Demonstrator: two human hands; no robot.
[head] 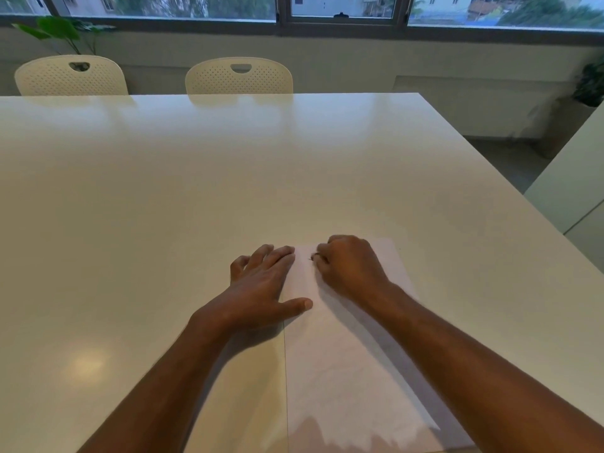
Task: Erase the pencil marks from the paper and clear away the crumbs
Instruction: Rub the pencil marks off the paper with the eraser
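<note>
A white sheet of paper (340, 361) lies on the white table (196, 191) in front of me, running from the near edge away from me. My left hand (264, 282) rests flat on the paper's left edge, fingers spread and thumb stretched onto the sheet. My right hand (349, 266) sits on the paper's far end with its fingers curled tight around a small object that is almost wholly hidden; only a dark tip (314, 256) shows against the paper. Faint grey pencil marks show lower on the sheet. I cannot make out any crumbs.
Two cream perforated chairs (72, 75) (238, 76) stand at the table's far side under a window. A leafy plant (62, 32) is at the back left, another plant (591, 83) at the right. The table's right edge (510, 178) drops to the floor.
</note>
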